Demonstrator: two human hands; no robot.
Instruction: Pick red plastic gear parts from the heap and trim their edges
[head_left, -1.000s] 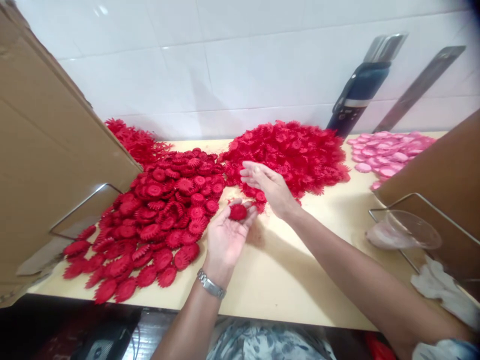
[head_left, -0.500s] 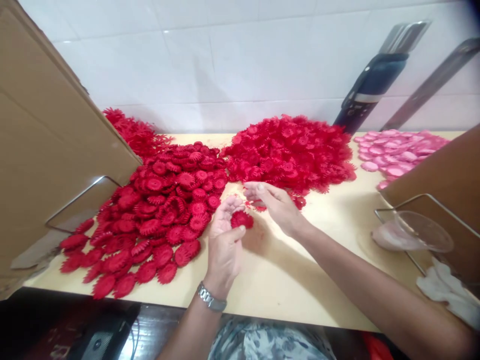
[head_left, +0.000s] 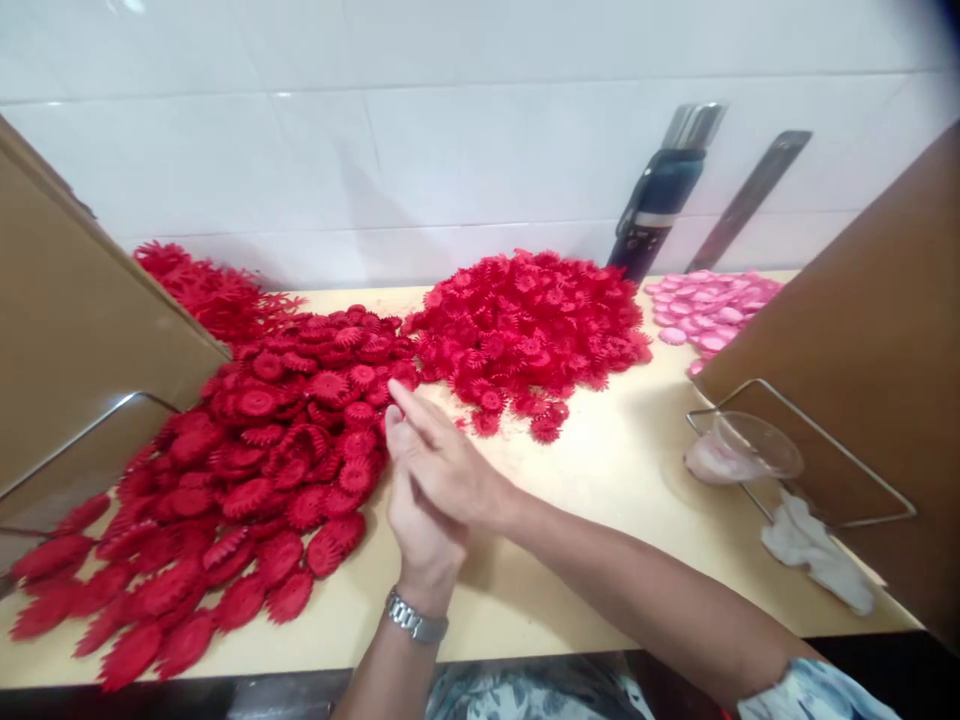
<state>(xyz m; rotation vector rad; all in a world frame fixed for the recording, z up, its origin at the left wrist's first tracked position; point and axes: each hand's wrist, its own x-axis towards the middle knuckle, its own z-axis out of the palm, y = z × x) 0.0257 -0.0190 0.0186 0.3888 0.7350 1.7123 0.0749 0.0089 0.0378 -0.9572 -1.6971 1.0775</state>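
Observation:
My left hand (head_left: 424,535) and my right hand (head_left: 454,465) are pressed palm to palm above the table, the right one on top. Their fingers are closed and point up and left. The red fringed flower piece that lay in my left hand a moment ago is now hidden, apparently between the palms. Just left of my hands spreads a heap of red round discs with fringed edges (head_left: 255,495). Beyond them, at the middle back, lies a pile of red spiky-petalled flower pieces (head_left: 532,325).
Pink discs (head_left: 712,305) lie at the back right. A dark blue bottle (head_left: 656,205) and a flat metal bar (head_left: 750,200) lean on the wall. Cardboard panels (head_left: 840,340) stand either side. A clear cup (head_left: 739,450) and white tissue (head_left: 810,550) sit right, near a wire stand.
My right hand has come down onto my left, covering the red flower piece. The view has shifted, so the bottle and pink discs sit further left in it.

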